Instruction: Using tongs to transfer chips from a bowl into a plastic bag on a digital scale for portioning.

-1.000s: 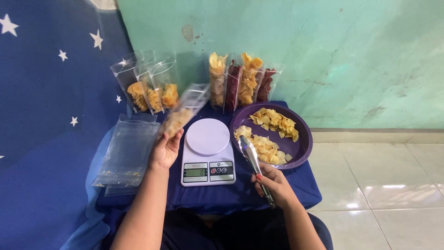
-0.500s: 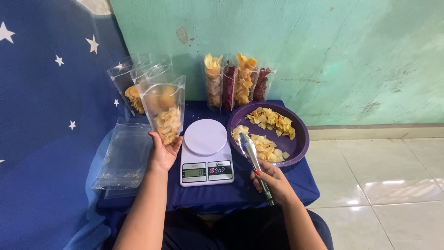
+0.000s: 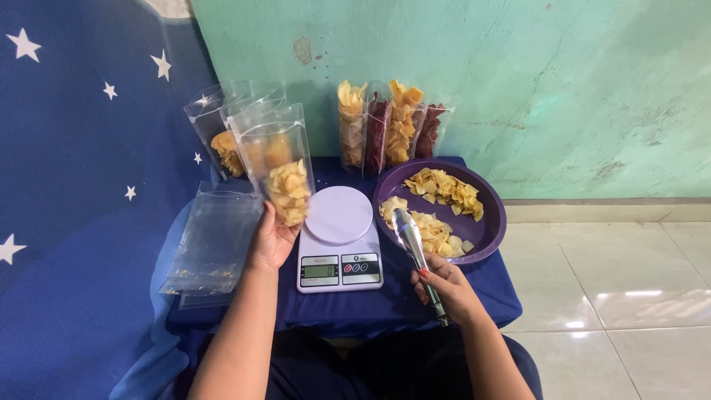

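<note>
Chip pouch point(image 3: 280, 167) gripped upright in left hand point(image 3: 272, 241); right hand point(image 3: 447, 287) clasped tongs point(image 3: 415, 250) over purple bowl point(image 3: 490, 235). Filling underway; weighing on scale point(image 3: 339, 215) seemed next.

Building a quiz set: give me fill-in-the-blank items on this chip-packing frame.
1. The left hand holds a clear pouch partly filled with ____.
2. The right hand holds metal ____ over the purple bowl.
3. The kitchen scale has ____ on its platform.

Missing words: chips; tongs; nothing
</note>
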